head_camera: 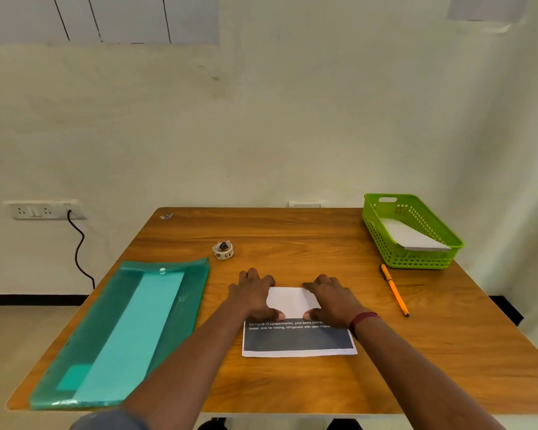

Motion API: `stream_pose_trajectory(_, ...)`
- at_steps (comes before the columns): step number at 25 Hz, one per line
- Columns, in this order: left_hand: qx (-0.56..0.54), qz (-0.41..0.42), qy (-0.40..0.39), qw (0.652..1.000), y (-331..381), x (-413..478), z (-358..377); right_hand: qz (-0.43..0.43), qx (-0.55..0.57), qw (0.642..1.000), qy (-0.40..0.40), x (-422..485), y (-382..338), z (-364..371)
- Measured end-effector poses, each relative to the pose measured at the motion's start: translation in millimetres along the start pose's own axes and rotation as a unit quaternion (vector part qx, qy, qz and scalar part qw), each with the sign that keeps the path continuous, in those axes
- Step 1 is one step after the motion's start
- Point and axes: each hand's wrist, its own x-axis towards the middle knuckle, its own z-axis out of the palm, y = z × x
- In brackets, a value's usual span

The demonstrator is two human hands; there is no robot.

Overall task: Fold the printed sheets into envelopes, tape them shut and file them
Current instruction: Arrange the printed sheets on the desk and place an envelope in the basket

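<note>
A printed sheet (298, 339) lies on the wooden table (292, 231) in front of me, its far part folded over so a white flap (292, 301) covers the dark printed side. My left hand (253, 297) presses flat on the flap's left end, thumb at the fold edge. My right hand (331, 297) presses the right end the same way. A small roll of patterned tape (223, 250) stands beyond my left hand. A green translucent file folder (128, 330) with a snap button lies at the left.
A green plastic basket (416, 259) at the back right holds white folded paper (412, 235). An orange pen (395, 290) lies between basket and sheet. A wall socket with a black cable (78, 252) is at the left. The wall stands just behind the table.
</note>
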Motion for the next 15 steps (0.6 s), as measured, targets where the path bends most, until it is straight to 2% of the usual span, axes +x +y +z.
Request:
stream_pose_trajectory(3, 0.011, 0.012, 0.043, 0.999, 3, -7, 0, -0.012, -0.042, 0.999, 0.031, -1, -1, -1)
stream_pose_trajectory(6, 0.028, 0.038, 0.110, 0.993, 1, -16, 2, -0.029, -0.063, 0.992, 0.106, -8, 0, 2)
stream_pose_trajectory(15, 0.021, 0.099, 0.271, 0.957, -9, -39, 2, -0.072, 0.005, 0.958, 0.278, -34, -6, 0)
